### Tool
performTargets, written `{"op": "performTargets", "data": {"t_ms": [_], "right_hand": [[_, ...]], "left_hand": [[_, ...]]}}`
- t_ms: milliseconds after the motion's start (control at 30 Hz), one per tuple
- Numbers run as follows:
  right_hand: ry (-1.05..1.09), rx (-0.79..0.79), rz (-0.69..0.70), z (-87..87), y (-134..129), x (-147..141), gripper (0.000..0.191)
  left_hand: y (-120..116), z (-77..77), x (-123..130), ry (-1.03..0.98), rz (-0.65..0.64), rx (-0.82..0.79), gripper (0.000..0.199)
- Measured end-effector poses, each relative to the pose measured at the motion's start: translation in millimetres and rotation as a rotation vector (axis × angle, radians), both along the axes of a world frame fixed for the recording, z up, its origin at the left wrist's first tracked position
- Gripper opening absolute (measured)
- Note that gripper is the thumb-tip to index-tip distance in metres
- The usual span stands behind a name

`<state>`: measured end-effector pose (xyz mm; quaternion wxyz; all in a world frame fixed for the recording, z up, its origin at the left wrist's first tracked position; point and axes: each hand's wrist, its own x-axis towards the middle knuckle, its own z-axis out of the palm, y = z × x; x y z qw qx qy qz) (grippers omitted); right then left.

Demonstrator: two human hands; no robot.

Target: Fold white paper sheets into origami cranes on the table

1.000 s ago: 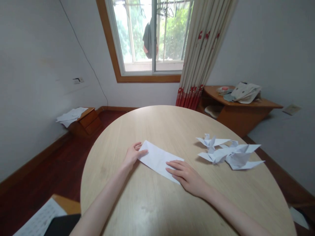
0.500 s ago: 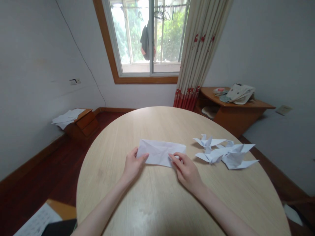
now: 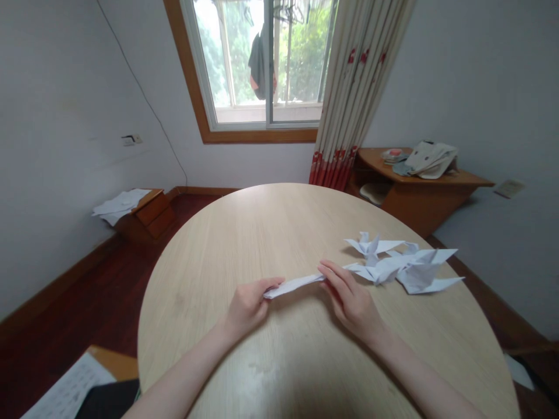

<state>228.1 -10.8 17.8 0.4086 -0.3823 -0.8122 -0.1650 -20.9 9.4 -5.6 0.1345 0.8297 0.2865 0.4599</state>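
Note:
A white sheet of folded paper is held between my two hands, tilted so that it shows as a narrow strip. My left hand pinches its left end between thumb and fingers. At the other end, my right hand grips the paper with the thumb below and the fingers on top. Just beyond my right hand, several white origami cranes lie close together on the round wooden table, their wings overlapping.
A wooden desk with a cloth bag stands at the back right, beside a curtain. At the left, papers lie on a small cabinet. A printed sheet is at the lower left.
The paper has turned from facing me broadly to a thin, edge-on strip. Both hands have shifted slightly right, and the right fingers have moved over the paper's end.

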Motion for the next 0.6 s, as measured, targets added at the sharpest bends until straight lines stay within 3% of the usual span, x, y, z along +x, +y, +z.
{"op": "performTargets", "data": {"t_ms": [233, 433, 600], "right_hand": [[0.078, -0.002, 0.048, 1.7, -5.9, -3.2, 0.027], [0.114, -0.025, 0.027, 7.0, -7.9, -5.4, 0.018], [0.127, -0.046, 0.049, 9.9, -7.9, -4.4, 0.017]], "left_hand": [[-3.4, -0.3, 0.0, 0.053, 0.025, -0.041, 0.040], [-3.6, 0.7, 0.0, 0.073, 0.039, -0.055, 0.032], [-4.6, 4.9, 1.3, 0.053, -0.010, 0.038, 0.034]]}}
